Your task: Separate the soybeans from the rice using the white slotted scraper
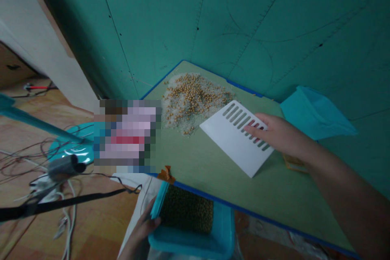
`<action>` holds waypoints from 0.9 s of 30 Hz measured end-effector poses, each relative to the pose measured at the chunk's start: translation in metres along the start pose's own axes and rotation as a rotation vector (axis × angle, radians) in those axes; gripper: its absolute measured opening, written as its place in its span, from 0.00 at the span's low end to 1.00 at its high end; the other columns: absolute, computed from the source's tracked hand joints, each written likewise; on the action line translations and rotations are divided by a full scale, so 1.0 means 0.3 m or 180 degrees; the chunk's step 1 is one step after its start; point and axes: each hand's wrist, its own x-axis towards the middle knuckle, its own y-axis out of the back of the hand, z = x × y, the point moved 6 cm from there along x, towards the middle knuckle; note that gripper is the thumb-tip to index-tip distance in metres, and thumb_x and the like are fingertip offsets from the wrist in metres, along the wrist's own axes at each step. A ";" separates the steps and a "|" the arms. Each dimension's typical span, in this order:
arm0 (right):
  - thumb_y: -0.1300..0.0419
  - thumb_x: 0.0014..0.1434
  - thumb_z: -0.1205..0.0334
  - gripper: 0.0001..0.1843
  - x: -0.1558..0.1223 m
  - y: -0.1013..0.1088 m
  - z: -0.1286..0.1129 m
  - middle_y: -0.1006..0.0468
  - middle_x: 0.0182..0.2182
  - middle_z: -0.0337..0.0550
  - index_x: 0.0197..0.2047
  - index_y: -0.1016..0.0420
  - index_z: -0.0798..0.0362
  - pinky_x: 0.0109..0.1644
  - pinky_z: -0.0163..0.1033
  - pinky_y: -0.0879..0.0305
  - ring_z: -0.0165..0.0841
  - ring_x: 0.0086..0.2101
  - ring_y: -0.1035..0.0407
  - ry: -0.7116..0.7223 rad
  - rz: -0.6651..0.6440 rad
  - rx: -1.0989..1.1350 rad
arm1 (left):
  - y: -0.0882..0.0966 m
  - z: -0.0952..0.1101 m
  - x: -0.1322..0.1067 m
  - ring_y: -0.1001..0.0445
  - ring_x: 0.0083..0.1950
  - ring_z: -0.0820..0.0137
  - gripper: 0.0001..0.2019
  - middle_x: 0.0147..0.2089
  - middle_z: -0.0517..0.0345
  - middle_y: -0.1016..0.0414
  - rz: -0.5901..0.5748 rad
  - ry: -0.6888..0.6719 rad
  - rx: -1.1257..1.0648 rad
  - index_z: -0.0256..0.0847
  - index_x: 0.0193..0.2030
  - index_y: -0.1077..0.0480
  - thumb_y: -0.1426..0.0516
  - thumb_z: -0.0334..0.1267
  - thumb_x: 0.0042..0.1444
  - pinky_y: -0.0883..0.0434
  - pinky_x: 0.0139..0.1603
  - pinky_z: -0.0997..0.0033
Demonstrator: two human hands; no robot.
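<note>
My right hand [271, 130] grips a white plastic scraper [234, 142] by its slotted edge, fingers on the far side and thumb on top. The scraper's left corner is close to a pile of pale rice-like grains and round yellow beans [193, 93] on the green table top [189, 154]. Below the table's front edge, my left hand [143, 227] has hold of the left rim of a blue plastic bin [221, 241]. Dark green small beans [185, 211] lie inside that bin. Most of the left hand's fingers are hidden behind its wall.
A turquoise open container [317, 113] stands by the green wall at right, with a yellowish frame [294, 164] near it. Orange tape [167, 174] sticks at the front edge. A pixelated patch hides the table's left side. Cables and a turquoise stand base [71, 144] are on the floor.
</note>
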 end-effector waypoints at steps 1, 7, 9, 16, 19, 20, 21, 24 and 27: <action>0.48 0.55 0.56 0.10 0.004 0.009 0.006 0.23 0.29 0.43 0.35 0.32 0.53 0.23 0.32 0.38 0.33 0.26 0.28 -0.0030 0.0048 -0.0084 | -0.002 0.001 0.000 0.47 0.63 0.53 0.23 0.51 0.63 0.25 -0.0045 -0.0016 0.0032 0.49 0.51 0.30 0.41 0.40 0.45 0.42 0.57 0.53; 0.48 0.55 0.56 0.10 0.019 0.066 0.025 0.24 0.28 0.45 0.35 0.32 0.53 0.22 0.33 0.43 0.34 0.25 0.30 -0.0024 0.0473 -0.0606 | -0.003 0.000 0.003 0.43 0.61 0.52 0.23 0.44 0.61 0.21 -0.0093 -0.0047 0.0061 0.49 0.51 0.31 0.42 0.41 0.45 0.42 0.57 0.52; 0.48 0.55 0.56 0.10 0.010 0.076 0.012 0.24 0.27 0.44 0.34 0.32 0.53 0.22 0.33 0.44 0.34 0.25 0.30 0.0050 0.0604 -0.0781 | -0.003 0.000 0.006 0.44 0.61 0.52 0.23 0.44 0.61 0.21 -0.0096 -0.0069 0.0096 0.47 0.52 0.31 0.42 0.41 0.45 0.43 0.58 0.53; 0.50 0.57 0.54 0.11 -0.073 0.049 -0.114 0.26 0.24 0.42 0.33 0.33 0.52 0.21 0.33 0.51 0.33 0.23 0.33 0.0549 0.0851 -0.1443 | -0.004 0.002 0.008 0.44 0.61 0.51 0.24 0.51 0.61 0.25 -0.0032 -0.0072 0.0153 0.46 0.53 0.32 0.42 0.41 0.45 0.47 0.60 0.51; 0.51 0.58 0.55 0.11 -0.099 0.023 -0.169 0.27 0.23 0.41 0.31 0.34 0.53 0.21 0.34 0.54 0.32 0.21 0.34 0.0970 0.0932 -0.1871 | -0.011 0.009 0.005 0.44 0.61 0.51 0.23 0.52 0.60 0.25 -0.0052 -0.0131 0.0146 0.45 0.52 0.31 0.42 0.41 0.45 0.46 0.59 0.52; 0.51 0.59 0.56 0.11 -0.106 0.017 -0.184 0.27 0.22 0.41 0.31 0.35 0.53 0.22 0.35 0.55 0.32 0.21 0.35 0.1122 0.0989 -0.2008 | -0.013 0.009 0.003 0.45 0.62 0.51 0.23 0.51 0.60 0.25 -0.0043 -0.0110 0.0137 0.45 0.52 0.31 0.42 0.41 0.45 0.46 0.59 0.52; 0.51 0.59 0.56 0.11 -0.111 0.012 -0.197 0.27 0.22 0.41 0.31 0.35 0.53 0.22 0.35 0.55 0.32 0.21 0.35 0.1276 0.1042 -0.2117 | -0.014 0.009 0.002 0.45 0.62 0.51 0.23 0.51 0.60 0.25 -0.0035 -0.0091 0.0123 0.45 0.51 0.31 0.42 0.41 0.45 0.46 0.59 0.52; 0.51 0.60 0.59 0.09 -0.117 -0.002 -0.223 0.27 0.24 0.42 0.32 0.34 0.53 0.25 0.36 0.51 0.33 0.25 0.33 0.1716 0.1095 -0.2235 | -0.020 0.012 -0.003 0.43 0.61 0.51 0.23 0.50 0.61 0.24 -0.0055 -0.0062 0.0098 0.46 0.52 0.31 0.43 0.41 0.46 0.48 0.60 0.52; 0.51 0.60 0.61 0.08 -0.114 -0.013 -0.240 0.25 0.28 0.43 0.33 0.33 0.52 0.30 0.36 0.46 0.33 0.30 0.32 0.2032 0.1077 -0.2206 | -0.018 0.016 -0.002 0.41 0.59 0.50 0.22 0.49 0.60 0.23 -0.0037 -0.0091 0.0103 0.46 0.51 0.31 0.43 0.41 0.46 0.47 0.59 0.51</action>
